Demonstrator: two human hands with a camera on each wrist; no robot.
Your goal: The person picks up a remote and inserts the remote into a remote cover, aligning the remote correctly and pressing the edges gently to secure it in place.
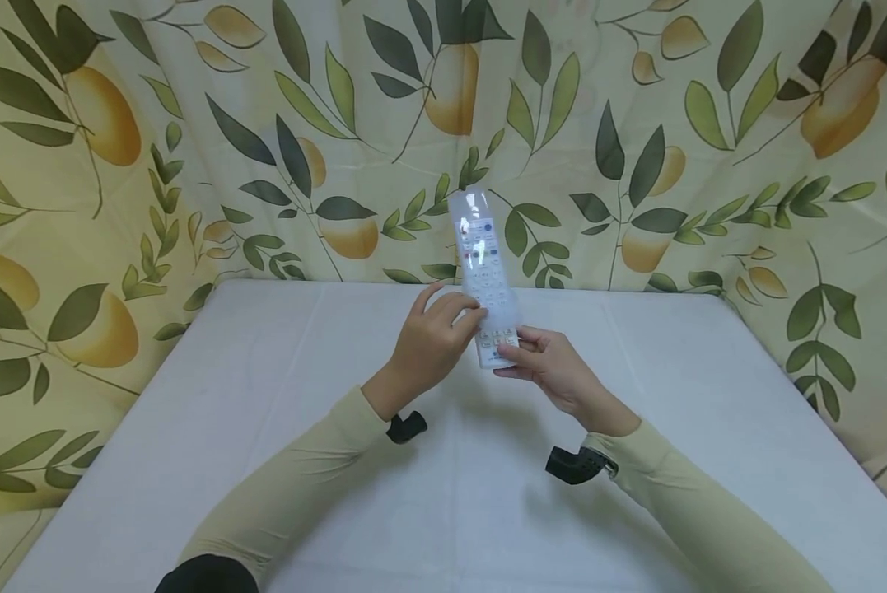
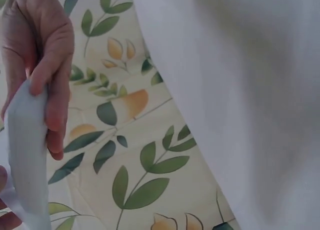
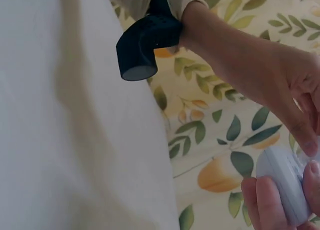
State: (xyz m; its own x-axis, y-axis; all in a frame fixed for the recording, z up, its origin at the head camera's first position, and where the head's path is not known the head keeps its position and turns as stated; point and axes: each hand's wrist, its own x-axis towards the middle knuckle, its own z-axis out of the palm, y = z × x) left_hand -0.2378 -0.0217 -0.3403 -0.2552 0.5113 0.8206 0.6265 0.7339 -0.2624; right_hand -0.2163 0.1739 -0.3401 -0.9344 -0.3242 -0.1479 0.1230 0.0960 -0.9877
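A white remote control (image 1: 487,284) with several rows of small buttons is held up above the table, tilted slightly to the left, in a glossy clear plastic sleeve (image 1: 467,200) that extends past its far end. My right hand (image 1: 557,371) grips its near end, thumb across the front and fingers behind. From the other side, my left hand (image 1: 431,350) pinches at the sleeve along the left edge, thumb and index finger close together. The right wrist view shows the left fingertips against the remote control (image 3: 285,182); its plain pale side (image 2: 27,155) faces the left wrist view.
A white-covered table (image 1: 324,511) spreads beneath both forearms. Behind and beside it hangs a cloth (image 1: 250,181) printed with leaves and fruit. Each wrist carries a black camera mount (image 1: 580,465). A dark round shape (image 1: 207,574) shows at the bottom edge, by the left sleeve.
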